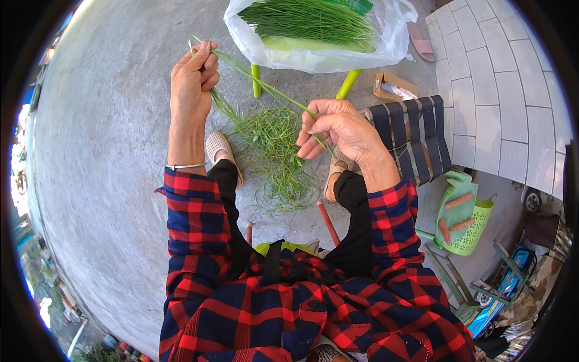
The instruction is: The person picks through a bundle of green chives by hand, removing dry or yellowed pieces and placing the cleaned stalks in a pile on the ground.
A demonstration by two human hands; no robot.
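Note:
Several thin green stalks, likely garlic chives (271, 88), stretch slantwise between my two hands. My left hand (196, 68), raised at the upper left, is closed around one end of them, and more stalks hang below its fingers. Lower and to the right, my right hand (341, 129) pinches the other end between thumb and fingers. Beneath both hands, a loose heap of green trimmings (276, 154) lies on the concrete floor between my feet. Beyond the hands, a thick bundle of long green chives (312, 25) rests in an open white plastic bag (307, 63).
The bag sits on a support with lime-green legs (256, 81). A small cardboard box (382, 88) and a pink slipper (421, 43) lie behind it. To my right are a dark strapped seat (409, 135), a tiled surface (502, 90) and a green perforated basket (477, 226).

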